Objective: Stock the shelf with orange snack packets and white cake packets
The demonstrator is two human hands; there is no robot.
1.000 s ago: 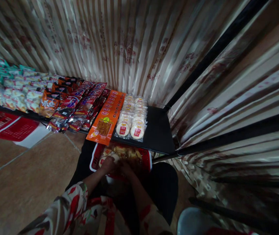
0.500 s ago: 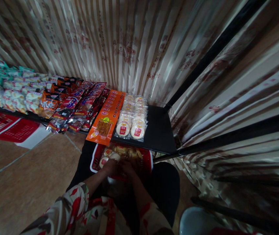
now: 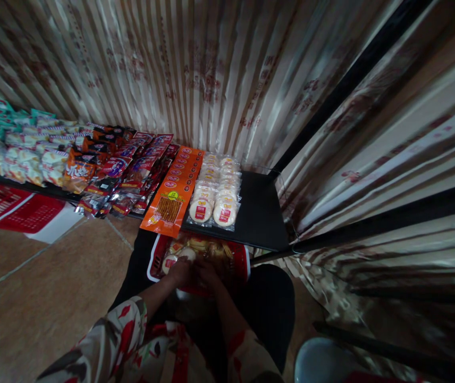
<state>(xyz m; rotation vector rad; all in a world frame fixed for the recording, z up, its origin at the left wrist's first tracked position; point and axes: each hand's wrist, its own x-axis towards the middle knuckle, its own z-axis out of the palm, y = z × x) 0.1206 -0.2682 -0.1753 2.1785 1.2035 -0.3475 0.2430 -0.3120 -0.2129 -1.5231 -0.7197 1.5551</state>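
Note:
Both my hands are down in a red basket of wrapped snacks that rests on my lap. My left hand is curled over the packets at the basket's near edge, next to a round white cake packet. My right hand lies close beside it, fingers bent into the same pile. What either hand grips is hidden in the dark. Just beyond the basket, a black shelf carries two rows of round white cake packets and an orange snack strip.
More snack packets in red, orange and teal fill the shelf to the left. Striped curtains hang behind and to the right. Red baskets lie under the shelf on a tiled floor. A pale round stool shows at lower right.
Both hands stay in the basket, shifting only slightly among the packets. The view has drifted a little.

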